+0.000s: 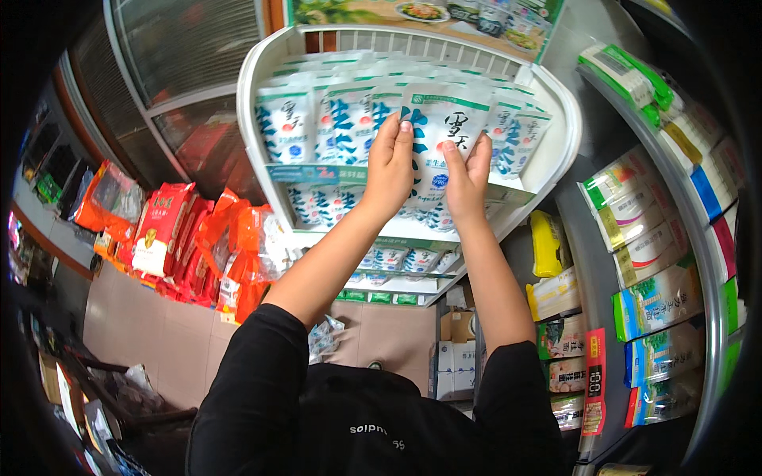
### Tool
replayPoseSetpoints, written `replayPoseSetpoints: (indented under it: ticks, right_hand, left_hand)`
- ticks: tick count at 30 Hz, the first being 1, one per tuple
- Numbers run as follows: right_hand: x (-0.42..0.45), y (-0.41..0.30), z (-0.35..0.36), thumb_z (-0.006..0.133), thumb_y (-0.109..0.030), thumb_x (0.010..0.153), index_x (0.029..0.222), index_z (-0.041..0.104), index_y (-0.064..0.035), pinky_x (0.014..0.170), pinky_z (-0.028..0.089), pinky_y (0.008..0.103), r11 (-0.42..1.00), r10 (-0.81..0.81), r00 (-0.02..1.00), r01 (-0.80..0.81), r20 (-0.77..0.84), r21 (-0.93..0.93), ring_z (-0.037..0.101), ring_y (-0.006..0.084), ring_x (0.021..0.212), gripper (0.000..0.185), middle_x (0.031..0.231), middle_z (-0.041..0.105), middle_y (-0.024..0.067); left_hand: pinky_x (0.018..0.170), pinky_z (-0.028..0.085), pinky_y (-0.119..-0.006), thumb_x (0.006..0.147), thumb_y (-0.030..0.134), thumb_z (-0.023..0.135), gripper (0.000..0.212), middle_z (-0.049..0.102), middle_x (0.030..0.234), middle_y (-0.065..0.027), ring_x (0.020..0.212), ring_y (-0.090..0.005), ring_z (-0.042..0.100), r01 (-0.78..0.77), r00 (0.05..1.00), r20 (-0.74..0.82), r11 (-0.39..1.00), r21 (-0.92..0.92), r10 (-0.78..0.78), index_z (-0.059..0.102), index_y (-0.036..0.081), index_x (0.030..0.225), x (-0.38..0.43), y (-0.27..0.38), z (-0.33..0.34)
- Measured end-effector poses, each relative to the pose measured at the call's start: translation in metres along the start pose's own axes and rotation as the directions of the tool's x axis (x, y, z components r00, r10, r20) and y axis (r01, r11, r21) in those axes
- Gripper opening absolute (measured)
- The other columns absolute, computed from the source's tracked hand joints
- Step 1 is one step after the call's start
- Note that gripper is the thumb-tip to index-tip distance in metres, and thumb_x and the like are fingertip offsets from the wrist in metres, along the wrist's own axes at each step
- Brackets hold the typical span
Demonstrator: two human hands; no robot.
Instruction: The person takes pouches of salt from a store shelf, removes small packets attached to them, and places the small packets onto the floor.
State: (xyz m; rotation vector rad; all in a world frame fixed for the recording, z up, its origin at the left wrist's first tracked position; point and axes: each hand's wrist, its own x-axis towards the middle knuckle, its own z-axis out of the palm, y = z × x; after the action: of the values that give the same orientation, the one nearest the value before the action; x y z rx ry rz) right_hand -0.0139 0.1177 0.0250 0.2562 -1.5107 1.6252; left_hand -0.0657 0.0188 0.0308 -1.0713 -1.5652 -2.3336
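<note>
Both of my hands grip one white plastic packet (433, 143) with a green top band and blue printing. My left hand (394, 157) holds its left edge, thumb on the front face. On the right edge, my right hand (467, 178) presses its thumb to the front, fingers curled behind. The packet is held upright in front of the top tier of a white display rack (253, 113). Rows of similar packets (287, 128) stand on that tier, some hidden behind my hands. More matching packets (324, 202) fill the tier below.
Red bags (161, 229) and orange plastic packaging (244, 279) sit on the floor at left. A grey shelf (568, 238) with bagged noodles (661, 300) runs along the right. Cardboard boxes (455, 363) stand low beside it. Small packets (324, 339) lie on the tiled floor (387, 333).
</note>
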Motion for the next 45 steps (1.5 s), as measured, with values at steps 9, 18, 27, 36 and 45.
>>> replayPoseSetpoints:
  ticks: [9,18,27,36,45]
  right_hand:
    - [-0.071,0.011,0.100,0.051,-0.009,0.087,0.107,0.042,-0.0009,0.077,0.042,0.0240,0.946,0.243,0.947,-0.279,0.209,0.165,0.051,0.0095,0.086,0.024,0.100,0.053,0.0060]
    - [-0.143,0.061,0.180,0.061,-0.007,0.080,0.102,0.055,0.0036,0.076,0.043,0.0234,0.834,0.429,0.702,-0.549,0.569,0.049,0.054,0.0098,0.083,0.025,0.092,0.060,0.0058]
    - [-0.250,0.127,0.244,0.064,-0.007,0.076,0.102,0.058,0.0036,0.075,0.044,0.0235,0.769,0.569,0.145,-0.443,0.809,-0.462,0.056,0.0104,0.087,0.028,0.095,0.062,0.0068]
    - [-0.386,0.196,0.263,0.062,-0.012,0.073,0.084,0.068,-0.0043,0.064,0.046,0.0313,0.891,0.427,-0.007,-0.167,0.904,-0.422,0.058,0.0260,0.069,0.015,0.073,0.059,0.0119]
    - [-0.548,0.316,0.254,0.060,-0.013,0.074,0.072,0.068,-0.0073,0.068,0.046,0.0350,0.887,0.442,0.085,0.104,0.893,-0.450,0.056,0.0267,0.075,0.010,0.074,0.060,0.0074]
  left_hand:
    - [0.061,0.036,-0.018,0.094,0.019,0.041,0.020,0.048,0.078,0.0048,0.070,-0.0022,0.040,0.048,0.971,-0.233,0.998,-0.041,-0.057,0.051,0.003,0.097,-0.062,0.038,-0.118]
    - [0.067,0.039,-0.019,0.093,0.022,0.043,0.023,0.055,0.083,0.0026,0.076,-0.0041,0.047,0.310,0.817,-0.487,0.947,-0.080,-0.309,0.055,0.004,0.101,-0.187,0.037,-0.266]
    - [0.066,0.037,-0.019,0.091,0.022,0.045,0.021,0.050,0.080,0.0053,0.074,-0.0035,0.044,0.651,0.605,-0.620,0.759,0.024,-0.499,0.056,0.005,0.097,-0.344,0.022,-0.354]
    - [0.084,0.042,-0.031,0.082,0.008,0.051,0.020,0.059,0.097,-0.0115,0.093,-0.0220,0.055,0.734,0.637,-0.678,0.558,0.388,-0.367,0.063,0.003,0.097,-0.470,0.001,-0.402]
    - [0.072,0.046,-0.030,0.075,0.007,0.058,0.014,0.064,0.091,-0.0069,0.089,-0.0200,0.057,0.910,0.395,-0.713,0.137,0.392,-0.580,0.066,0.005,0.087,-0.559,-0.097,-0.460]
